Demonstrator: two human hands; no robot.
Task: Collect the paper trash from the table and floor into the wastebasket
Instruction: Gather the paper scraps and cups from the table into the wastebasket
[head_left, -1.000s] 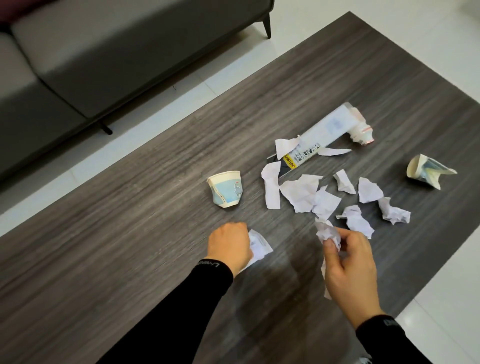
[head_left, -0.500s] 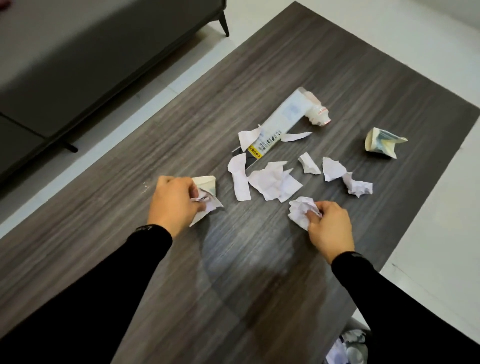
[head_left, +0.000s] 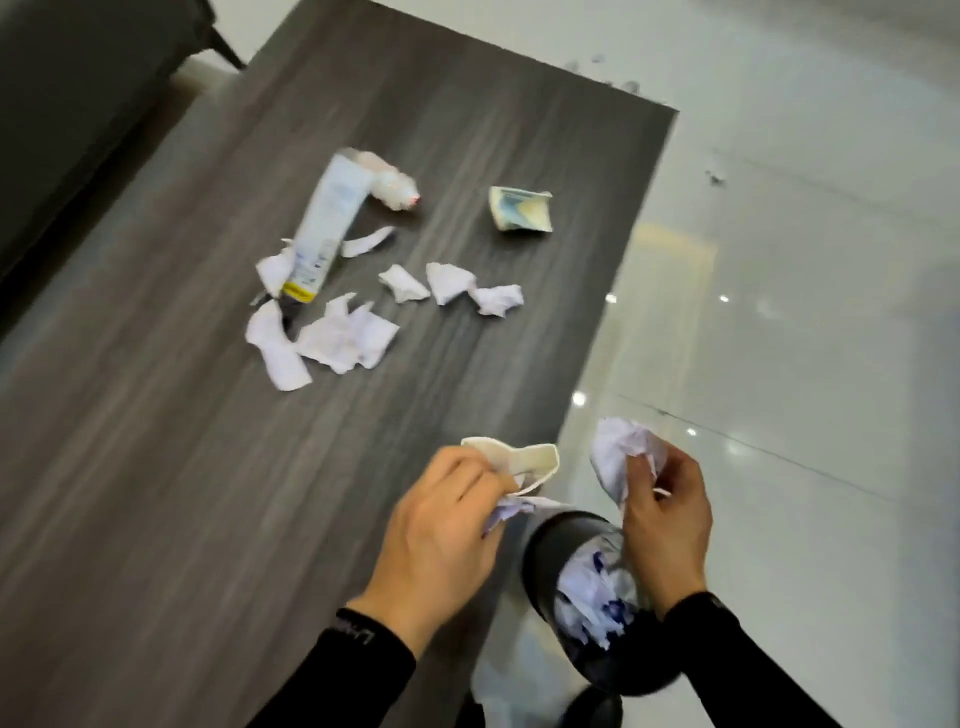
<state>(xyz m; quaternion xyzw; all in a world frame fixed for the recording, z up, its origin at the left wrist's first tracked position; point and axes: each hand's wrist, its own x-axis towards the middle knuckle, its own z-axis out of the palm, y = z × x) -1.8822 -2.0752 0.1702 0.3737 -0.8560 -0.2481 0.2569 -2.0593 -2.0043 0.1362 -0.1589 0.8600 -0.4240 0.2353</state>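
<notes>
My left hand (head_left: 441, 535) grips a squashed paper cup (head_left: 524, 460) and a paper scrap at the table's near right edge. My right hand (head_left: 665, 514) holds a crumpled white paper wad (head_left: 621, 452) just above the black wastebasket (head_left: 545, 551), which stands on the floor beside the table with paper inside. On the dark wooden table (head_left: 208, 493) lie several torn white scraps (head_left: 343, 338), three small crumpled pieces (head_left: 449, 283), a long white carton (head_left: 332, 228) and a second crushed cup (head_left: 522, 208).
A grey sofa (head_left: 78, 93) stands beyond the table at the upper left. Glossy white floor tiles (head_left: 805, 260) stretch to the right of the table. The view is motion-blurred.
Both hands have lifted off the table and swung right toward the wastebasket, carrying the cup, scrap and paper wad. The view turned right, bringing the wastebasket into sight.
</notes>
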